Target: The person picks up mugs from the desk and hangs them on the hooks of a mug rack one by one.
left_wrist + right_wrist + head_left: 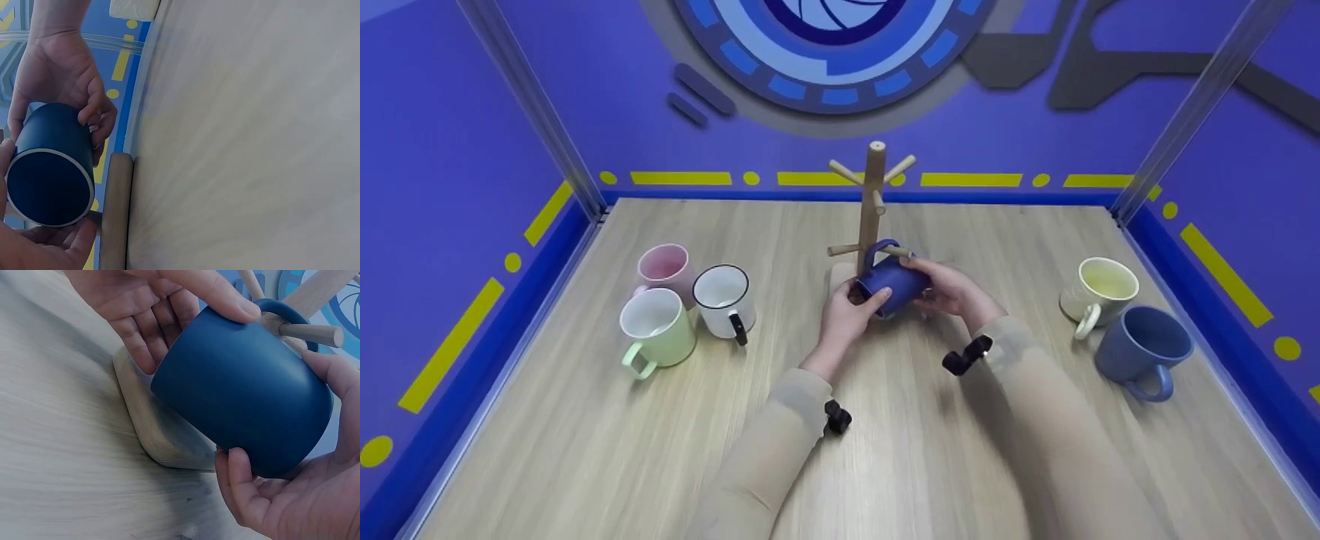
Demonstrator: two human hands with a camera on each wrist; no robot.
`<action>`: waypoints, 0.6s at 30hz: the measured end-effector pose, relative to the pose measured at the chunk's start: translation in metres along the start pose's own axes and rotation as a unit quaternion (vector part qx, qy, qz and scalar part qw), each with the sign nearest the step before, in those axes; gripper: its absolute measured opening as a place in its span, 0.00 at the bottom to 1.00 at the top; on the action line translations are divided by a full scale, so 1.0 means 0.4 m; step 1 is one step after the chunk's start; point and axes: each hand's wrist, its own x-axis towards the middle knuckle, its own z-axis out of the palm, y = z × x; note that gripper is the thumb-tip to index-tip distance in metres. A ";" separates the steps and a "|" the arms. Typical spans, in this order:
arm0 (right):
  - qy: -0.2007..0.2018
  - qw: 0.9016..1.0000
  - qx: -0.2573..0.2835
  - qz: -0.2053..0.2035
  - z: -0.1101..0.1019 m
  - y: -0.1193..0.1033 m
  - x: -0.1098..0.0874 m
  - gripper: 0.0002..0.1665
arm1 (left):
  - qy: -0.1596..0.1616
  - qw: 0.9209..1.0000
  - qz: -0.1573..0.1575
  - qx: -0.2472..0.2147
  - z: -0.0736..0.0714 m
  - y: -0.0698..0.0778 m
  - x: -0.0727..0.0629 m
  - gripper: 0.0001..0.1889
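Observation:
A dark blue mug (901, 283) lies tipped on its side at the front of a wooden mug tree (871, 195). Its handle (287, 308) loops around a lower peg (315, 334) of the tree, and the peg's end shows through the loop. My left hand (846, 319) holds the mug by its rim end, thumb along its side. Around the base end curl the thumb and fingers of my right hand (956, 291). In the left wrist view the mug's open mouth (50, 188) faces the camera.
At left stand a pink mug (664, 262), a light green mug (671, 337) and a white mug with black handle (724, 304). A cream mug (1099, 289) and a grey-blue mug (1140, 349) are at right. Blue printed walls enclose the wooden table (885, 450).

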 end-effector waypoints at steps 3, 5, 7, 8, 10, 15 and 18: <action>0.002 1.000 -0.009 -0.001 -0.002 0.004 -0.001 0.36 | -0.002 1.000 0.004 0.005 0.000 -0.003 0.001 0.36; -0.002 1.000 -0.021 -0.003 -0.004 0.005 -0.006 0.40 | -0.005 1.000 0.007 0.007 0.000 -0.004 0.001 0.36; -0.003 0.999 -0.035 -0.008 -0.007 0.005 -0.012 0.45 | -0.011 1.000 0.008 0.008 0.000 -0.003 0.001 0.36; -0.003 0.999 -0.043 -0.012 -0.007 0.004 -0.015 0.47 | -0.013 1.000 0.010 0.008 0.000 -0.003 0.001 0.37; -0.002 0.998 -0.060 -0.021 -0.007 0.002 -0.022 0.49 | -0.018 1.000 0.017 0.015 0.000 -0.002 0.001 0.38; 0.017 0.990 -0.129 -0.055 -0.001 -0.005 -0.042 0.52 | -0.017 0.998 0.040 0.045 0.000 0.010 -0.004 0.41; 0.039 0.980 -0.173 -0.092 0.004 -0.007 -0.053 0.51 | -0.001 0.998 0.041 0.053 -0.003 0.017 -0.006 0.44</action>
